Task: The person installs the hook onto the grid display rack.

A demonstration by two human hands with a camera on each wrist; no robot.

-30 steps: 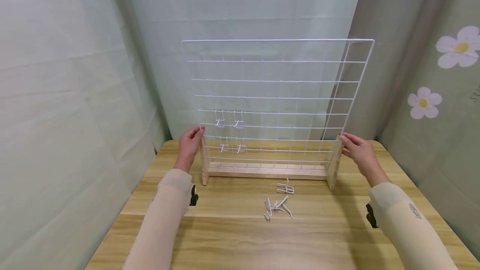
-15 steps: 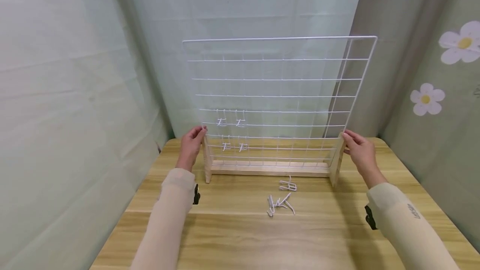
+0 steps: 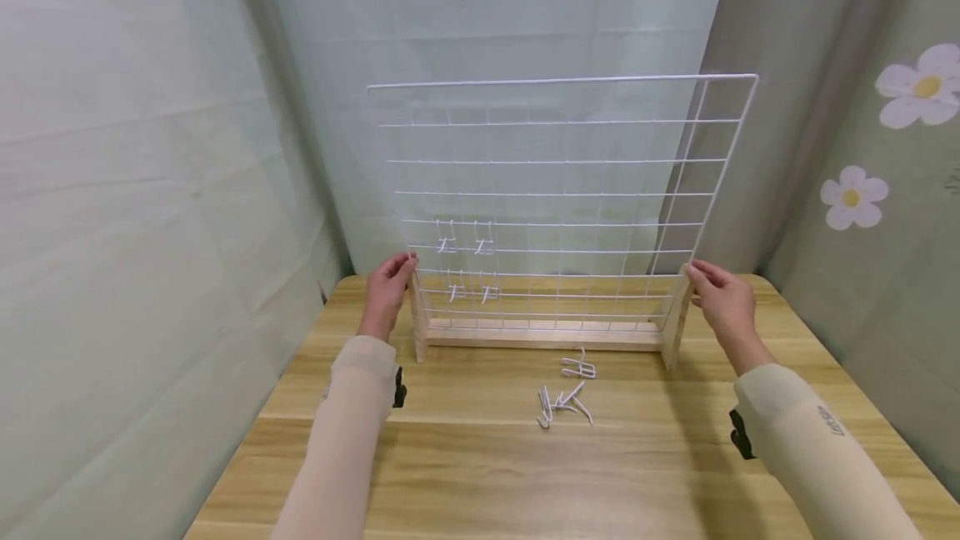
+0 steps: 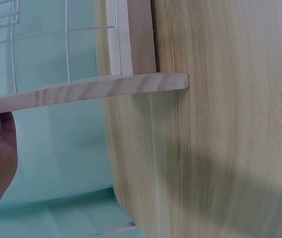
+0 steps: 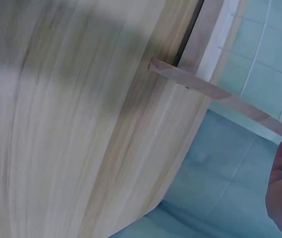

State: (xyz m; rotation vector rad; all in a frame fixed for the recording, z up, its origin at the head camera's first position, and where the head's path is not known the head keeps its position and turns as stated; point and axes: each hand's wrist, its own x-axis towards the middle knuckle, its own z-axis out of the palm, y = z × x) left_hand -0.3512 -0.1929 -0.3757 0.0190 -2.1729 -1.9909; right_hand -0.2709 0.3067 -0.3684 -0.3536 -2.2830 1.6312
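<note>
A white wire grid rack (image 3: 555,193) stands upright in a wooden base (image 3: 543,335) with a wooden side support at each end. My left hand (image 3: 386,294) pinches the top of the left support (image 4: 106,88), thumb and fingers on its edge. At the other end, my right hand (image 3: 723,307) pinches the top of the right support (image 5: 225,96). Several white double-pronged hooks (image 3: 485,247) hang in two rows on the lower left of the grid. In front of the base lie a loose wire hook (image 3: 579,367) and a small cluster of loose hooks (image 3: 564,403).
The wood-grain table (image 3: 480,473) has rounded back corners. Pale green cloth (image 3: 165,190) surrounds it at the back and sides, with white flowers (image 3: 853,197) printed on the right side.
The rack and loose hooks sit slightly further right and higher in the head view, the table edge shifting along with them. Both hands keep their hold on the supports.
</note>
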